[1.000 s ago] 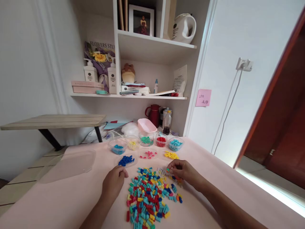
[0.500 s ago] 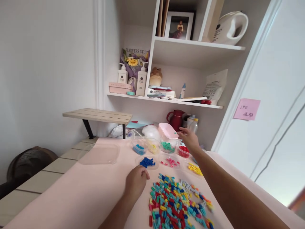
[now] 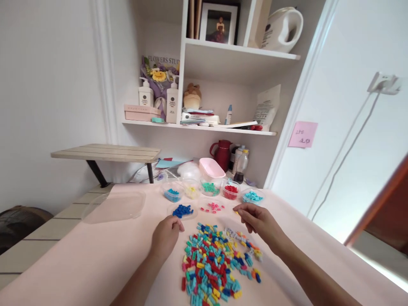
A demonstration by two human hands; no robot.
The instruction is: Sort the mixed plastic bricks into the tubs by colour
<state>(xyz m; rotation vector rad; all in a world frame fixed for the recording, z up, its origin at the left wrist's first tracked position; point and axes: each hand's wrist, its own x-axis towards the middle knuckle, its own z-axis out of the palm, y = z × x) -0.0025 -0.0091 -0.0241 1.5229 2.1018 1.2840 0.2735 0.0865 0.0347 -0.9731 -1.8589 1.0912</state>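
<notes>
Left hand beside bead pile; right hand hovering above.

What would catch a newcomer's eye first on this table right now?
The heap of small multicoloured plastic pieces on the pale pink tablecloth near the front, between the two hands: the left hand rests at its left edge, while the right hand hovers above its far right corner. Behind it stand small clear dishes, each with pieces of a single colour, like the red ones.
</notes>
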